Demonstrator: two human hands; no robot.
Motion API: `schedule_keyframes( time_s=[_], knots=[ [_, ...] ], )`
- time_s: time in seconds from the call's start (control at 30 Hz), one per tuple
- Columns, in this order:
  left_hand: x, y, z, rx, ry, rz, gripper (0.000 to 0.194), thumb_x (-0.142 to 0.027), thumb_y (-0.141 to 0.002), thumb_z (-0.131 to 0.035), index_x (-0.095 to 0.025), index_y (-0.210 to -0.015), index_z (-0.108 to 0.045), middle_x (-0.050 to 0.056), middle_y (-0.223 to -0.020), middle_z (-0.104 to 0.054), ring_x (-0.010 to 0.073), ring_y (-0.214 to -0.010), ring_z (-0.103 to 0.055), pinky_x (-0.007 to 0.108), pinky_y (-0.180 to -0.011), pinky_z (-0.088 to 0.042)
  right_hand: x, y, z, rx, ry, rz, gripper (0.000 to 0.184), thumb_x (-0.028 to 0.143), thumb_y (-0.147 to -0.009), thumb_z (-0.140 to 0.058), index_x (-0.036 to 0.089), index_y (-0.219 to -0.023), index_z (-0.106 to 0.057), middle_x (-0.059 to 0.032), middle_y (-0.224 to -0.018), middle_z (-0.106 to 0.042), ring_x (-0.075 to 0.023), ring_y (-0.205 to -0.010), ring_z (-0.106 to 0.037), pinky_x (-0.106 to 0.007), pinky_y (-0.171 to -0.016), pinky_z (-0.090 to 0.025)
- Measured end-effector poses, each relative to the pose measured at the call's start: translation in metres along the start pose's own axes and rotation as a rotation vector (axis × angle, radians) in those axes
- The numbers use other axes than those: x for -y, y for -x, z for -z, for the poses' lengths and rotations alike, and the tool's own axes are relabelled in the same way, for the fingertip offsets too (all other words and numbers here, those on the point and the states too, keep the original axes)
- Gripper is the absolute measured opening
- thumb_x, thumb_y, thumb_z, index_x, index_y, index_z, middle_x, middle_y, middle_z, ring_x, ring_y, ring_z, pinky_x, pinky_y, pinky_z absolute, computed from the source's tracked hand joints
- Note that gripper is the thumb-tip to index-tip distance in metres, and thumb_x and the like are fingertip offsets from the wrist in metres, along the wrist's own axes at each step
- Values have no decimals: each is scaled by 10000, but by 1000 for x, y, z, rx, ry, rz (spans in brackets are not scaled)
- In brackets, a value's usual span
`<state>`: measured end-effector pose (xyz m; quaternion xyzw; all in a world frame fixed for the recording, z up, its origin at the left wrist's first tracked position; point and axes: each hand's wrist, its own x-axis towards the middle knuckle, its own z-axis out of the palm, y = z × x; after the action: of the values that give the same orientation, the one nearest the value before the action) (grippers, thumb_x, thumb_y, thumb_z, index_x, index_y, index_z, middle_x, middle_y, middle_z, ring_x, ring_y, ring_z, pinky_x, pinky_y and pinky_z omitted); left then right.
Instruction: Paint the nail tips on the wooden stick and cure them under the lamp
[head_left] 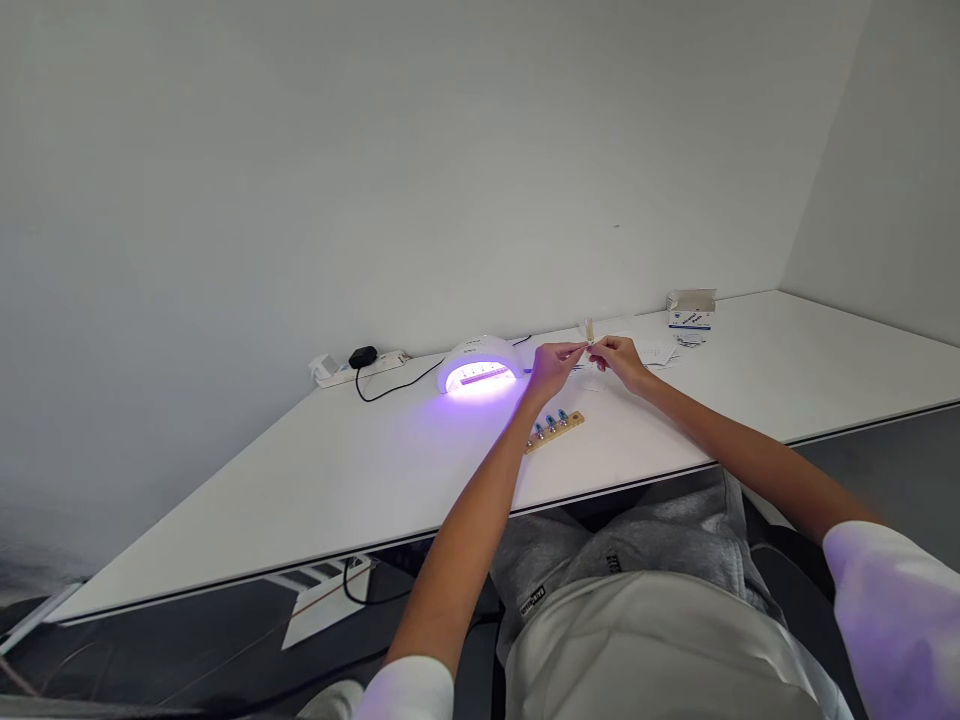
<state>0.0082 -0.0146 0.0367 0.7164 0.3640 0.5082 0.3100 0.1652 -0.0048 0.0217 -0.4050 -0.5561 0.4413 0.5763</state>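
My left hand and my right hand meet above the table, fingertips pinched together. Something small and pale is between them, too small to make out. Just left of my left hand a white nail lamp glows violet inside. Nearer to me, partly behind my left forearm, a wooden stand holds several shiny blue nail tips on small posts. Behind my fingers stands a pale upright bundle of thin sticks.
A power strip with a black adapter lies by the wall at left, its cable running toward the lamp. To the right are white sheets, small dark thin items and an opened white-and-blue box. The table's front edge is close to my lap.
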Motion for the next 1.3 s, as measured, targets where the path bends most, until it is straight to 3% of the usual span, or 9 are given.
schedule_keyframes(
  time_s=[0.2, 0.4, 0.5, 0.63, 0.97, 1.3],
  knots=[
    [0, -1, 5, -45, 23, 22, 261, -378, -770, -696, -166, -894, -784, 77, -973, -755, 229, -926, -692, 413, -917, -538, -1, -3, 5, 63, -7, -44, 316, 361, -641, -814, 160, -568, -581, -42, -596, -616, -84, -494, -466, -252, -484, -384],
    [2, -6, 17, -190, 16, 32, 255, -343, -780, -690, -140, -908, -776, 103, -988, -751, 241, -956, -690, 394, -886, -539, -2, -2, 8, 273, 65, -61, 299, 381, -621, -829, 151, -668, -646, -34, -688, -638, -89, -566, -512, -238, -517, -411],
    [1, -7, 20, -216, 13, 27, 234, -321, -791, -676, -143, -904, -776, 104, -990, -750, 239, -942, -693, 388, -865, -542, -2, 1, 7, 338, 156, -27, 292, 396, -627, -817, 152, -712, -681, 2, -632, -591, -79, -547, -476, -228, -495, -372],
    [3, -7, 20, -212, 16, 16, 222, -327, -798, -667, -155, -884, -778, 90, -968, -754, 233, -937, -690, 374, -846, -542, -3, 2, 7, 367, 234, -16, 286, 402, -634, -799, 149, -715, -694, 32, -540, -526, -68, -491, -411, -231, -468, -326],
    [10, -10, 20, -203, 9, 7, 233, -329, -802, -652, -156, -892, -780, 88, -960, -755, 224, -921, -683, 360, -829, -540, -6, 1, 6, 419, 355, -26, 169, 282, -650, -753, 129, -706, -706, -10, -598, -627, -82, -533, -490, -221, -498, -375],
    [10, -10, 22, -219, 34, -12, 249, -349, -799, -661, -151, -895, -778, 101, -984, -750, 228, -918, -684, 363, -811, -540, -17, 0, 3, 450, 421, 23, 111, 193, -627, -716, 146, -726, -698, -14, -662, -673, -122, -630, -588, -247, -624, -461]
  ],
)
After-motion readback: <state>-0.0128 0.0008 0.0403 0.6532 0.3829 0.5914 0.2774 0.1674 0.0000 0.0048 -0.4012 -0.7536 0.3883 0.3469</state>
